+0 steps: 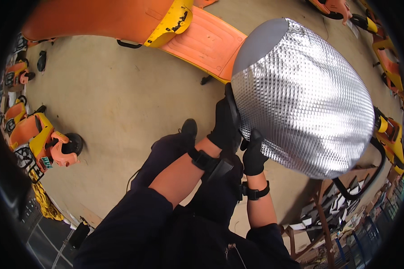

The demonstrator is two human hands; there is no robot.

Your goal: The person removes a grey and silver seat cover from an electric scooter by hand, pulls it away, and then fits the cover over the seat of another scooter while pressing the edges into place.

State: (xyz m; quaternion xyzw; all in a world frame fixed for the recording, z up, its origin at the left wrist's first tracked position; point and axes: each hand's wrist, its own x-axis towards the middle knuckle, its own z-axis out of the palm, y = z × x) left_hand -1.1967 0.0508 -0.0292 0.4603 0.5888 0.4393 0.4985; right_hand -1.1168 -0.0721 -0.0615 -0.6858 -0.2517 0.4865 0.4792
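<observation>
A silver, quilted reflective seat cover (309,103) with a grey front panel (262,42) is drawn over the seat end of an orange and yellow scooter. The seat beneath is hidden. My left hand (224,123), in a black glove, holds the cover's near left edge, its fingers reaching up along the side. Just right of it, my right hand (254,154), gloved too, pinches the cover's lower edge with the thumb outside; its other fingers are partly hidden. The orange footboard (206,42) runs from the cover toward the scooter's orange front shield (94,18).
A black grab rail (375,179) curves out behind the covered seat. More orange and yellow scooters (36,134) stand along the left, with others (390,139) on the right. At lower right is a wooden frame (323,215) with scraps. My shoe (189,128) rests on the concrete floor.
</observation>
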